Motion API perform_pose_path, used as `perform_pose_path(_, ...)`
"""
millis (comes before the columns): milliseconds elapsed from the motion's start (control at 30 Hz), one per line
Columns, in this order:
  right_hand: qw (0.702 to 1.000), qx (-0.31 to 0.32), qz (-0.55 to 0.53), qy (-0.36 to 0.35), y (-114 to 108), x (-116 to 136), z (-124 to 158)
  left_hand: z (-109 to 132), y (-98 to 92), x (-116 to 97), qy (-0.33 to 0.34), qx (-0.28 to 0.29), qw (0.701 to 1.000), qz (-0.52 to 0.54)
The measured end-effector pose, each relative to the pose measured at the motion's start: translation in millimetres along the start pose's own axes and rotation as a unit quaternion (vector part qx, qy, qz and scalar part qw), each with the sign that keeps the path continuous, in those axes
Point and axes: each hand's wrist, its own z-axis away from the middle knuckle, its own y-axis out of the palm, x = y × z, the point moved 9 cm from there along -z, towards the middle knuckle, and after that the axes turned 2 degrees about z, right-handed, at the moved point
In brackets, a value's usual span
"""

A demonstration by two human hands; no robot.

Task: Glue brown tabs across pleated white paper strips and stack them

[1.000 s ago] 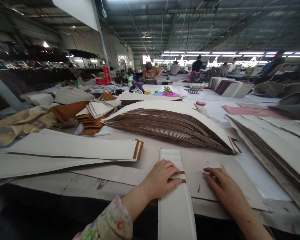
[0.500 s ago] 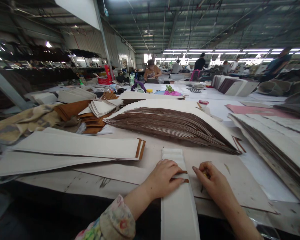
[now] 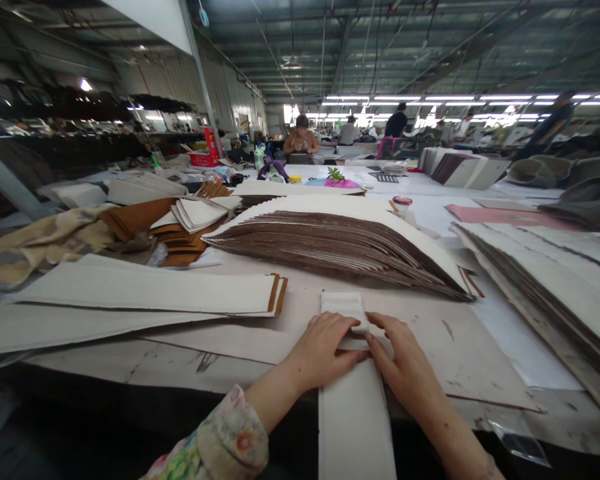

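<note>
the table spreads to both sides of the grip; beyond it sits the fanned stack. directly beneath, the pale strip runs toward the body. the left hand rests across it, the right hand at its right edge; whether either pinches i cannot tell. best press evenly, keeping both edges aligned.

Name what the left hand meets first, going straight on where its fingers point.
Probably the right hand, facing the left hand over the white strip; any gap between them is hard to judge.
</note>
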Motion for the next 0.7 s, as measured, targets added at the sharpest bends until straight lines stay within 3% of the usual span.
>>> perform_pose_path(267, 0.997, 0.074, -0.026, -0.013, 28.6, 3.5, 1.9, 2.6, -3.9, 11.4, -0.045, -0.005, 0.999, -0.027)
perform_pose_path(500, 0.992, 0.095, 0.052, -0.061, 30.4, 13.5, 0.7, 21.9, -20.6, 37.5, -0.064, 0.014, 0.998, 0.022)
perform_pose_path(700, 0.981, 0.141, 0.097, -0.087, 34.5, 34.4, -8.0, 21.7, -17.6, 44.2, -0.068, 0.039, 0.996, 0.05)
